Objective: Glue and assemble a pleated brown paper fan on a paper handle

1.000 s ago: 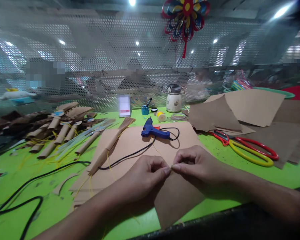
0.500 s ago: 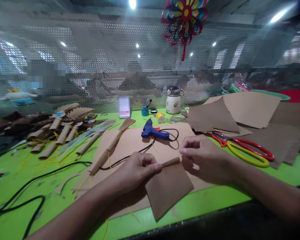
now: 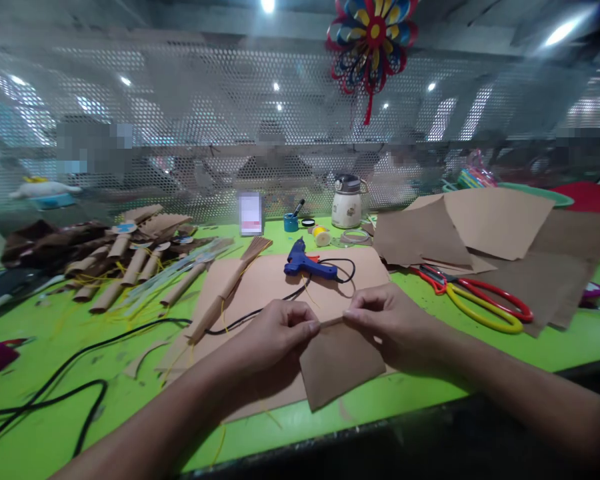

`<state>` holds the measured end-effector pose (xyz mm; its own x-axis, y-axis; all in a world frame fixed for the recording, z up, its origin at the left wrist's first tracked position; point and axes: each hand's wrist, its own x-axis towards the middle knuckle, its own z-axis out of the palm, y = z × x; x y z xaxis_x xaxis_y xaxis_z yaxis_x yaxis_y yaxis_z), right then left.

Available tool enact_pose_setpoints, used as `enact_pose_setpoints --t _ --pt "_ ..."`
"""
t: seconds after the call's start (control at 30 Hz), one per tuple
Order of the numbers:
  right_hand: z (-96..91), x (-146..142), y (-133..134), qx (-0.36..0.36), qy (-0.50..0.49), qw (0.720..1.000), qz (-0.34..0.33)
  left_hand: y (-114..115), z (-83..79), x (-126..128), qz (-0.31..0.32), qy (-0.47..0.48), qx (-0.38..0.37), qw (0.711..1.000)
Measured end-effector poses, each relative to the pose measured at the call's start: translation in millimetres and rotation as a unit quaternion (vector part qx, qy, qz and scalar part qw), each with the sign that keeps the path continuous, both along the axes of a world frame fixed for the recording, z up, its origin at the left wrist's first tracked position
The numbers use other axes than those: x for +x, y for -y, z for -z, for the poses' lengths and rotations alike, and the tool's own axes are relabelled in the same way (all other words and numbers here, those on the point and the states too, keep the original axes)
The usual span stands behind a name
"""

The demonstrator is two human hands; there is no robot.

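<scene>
A small sheet of brown kraft paper [image 3: 341,367] has its far edge folded or rolled into a narrow strip. My left hand [image 3: 285,331] pinches the left end of that edge between thumb and fingers. At the right end, my right hand [image 3: 387,317] pinches the same edge. The paper's lower part hangs towards me above a larger tan paper sheet [image 3: 260,267]. Beyond my hands a blue hot glue gun [image 3: 311,264] lies on the tan sheet, its nozzle pointing away. Left of it lies a rolled brown paper piece with a fringed end [image 3: 230,290].
Red- and yellow-handled scissors [image 3: 475,297] lie right of my hands, beside stacked brown paper sheets [image 3: 500,220]. Several paper rolls [image 3: 135,263] are heaped left. A black cord [image 3: 130,328] crosses the green table [image 3: 145,413]. A flask [image 3: 347,203], yellow thread spool [image 3: 321,235] and phone [image 3: 251,215] stand behind.
My right hand has moved left and down onto the paper's folded edge and now pinches it. My left hand still holds the other end.
</scene>
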<state>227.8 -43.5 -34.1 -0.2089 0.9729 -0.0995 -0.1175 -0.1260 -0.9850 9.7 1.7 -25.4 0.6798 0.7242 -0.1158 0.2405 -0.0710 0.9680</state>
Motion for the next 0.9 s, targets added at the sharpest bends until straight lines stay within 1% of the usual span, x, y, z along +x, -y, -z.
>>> enact_pose_setpoints --t 0.13,0.27,0.33,0.37,0.4,0.47,0.53,0.6,0.63,0.67,0.73,0.77,0.8,0.83,0.87,0.9 --pt "0.4 2 1 0.010 -0.001 1.000 -0.015 -6 -3.4 -6 -0.024 0.006 -0.008 1.000" --pt "2.9 2 1 0.030 0.036 0.998 -0.040 -3 -11.9 -8 -0.040 -0.015 -0.009 0.999" --pt "1.7 3 2 0.082 0.102 0.991 -0.033 1 -15.0 -7 -0.051 -0.030 0.015 0.998" --pt "0.1 3 1 0.129 0.152 0.980 -0.021 3 -16.0 -7 -0.054 -0.036 0.037 0.997" --pt "-2.3 4 0 0.186 0.205 0.961 -0.008 4 -16.7 -6 -0.056 -0.041 0.075 0.995" --pt "-9.3 6 -3 0.305 0.291 0.907 0.008 4 -17.7 -5 -0.059 -0.051 0.166 0.983" --pt "-19.7 9 -6 0.402 0.330 0.854 0.002 2 -19.7 -4 -0.059 -0.062 0.254 0.963" --pt "-34.0 13 -7 0.477 0.355 0.804 -0.010 0 -24.2 -4 -0.055 -0.060 0.355 0.931" --pt "-42.5 15 -5 0.512 0.375 0.773 -0.010 1 -27.7 -5 -0.054 -0.052 0.419 0.905" --pt "-51.4 17 -2 0.544 0.401 0.737 -0.004 2 -31.9 -6 -0.055 -0.044 0.492 0.868" --pt "-68.1 20 8 0.596 0.462 0.657 0.015 8 -41.0 -9 -0.060 -0.032 0.622 0.780" --pt "-74.2 21 13 0.613 0.488 0.621 0.023 12 -44.7 -11 -0.061 -0.038 0.667 0.742" --pt "-77.6 22 19 0.627 0.507 0.591 0.027 17 -47.2 -13 -0.059 -0.043 0.703 0.708" --pt "-77.9 23 24 0.635 0.521 0.569 0.022 21 -47.9 -14 -0.054 -0.054 0.726 0.683" --pt "-74.5 24 27 0.640 0.533 0.554 0.010 24 -46.6 -14 -0.041 -0.066 0.742 0.666" --pt "-67.7 24 29 0.642 0.539 0.545 -0.003 26 -43.3 -13 -0.020 -0.081 0.749 0.657"
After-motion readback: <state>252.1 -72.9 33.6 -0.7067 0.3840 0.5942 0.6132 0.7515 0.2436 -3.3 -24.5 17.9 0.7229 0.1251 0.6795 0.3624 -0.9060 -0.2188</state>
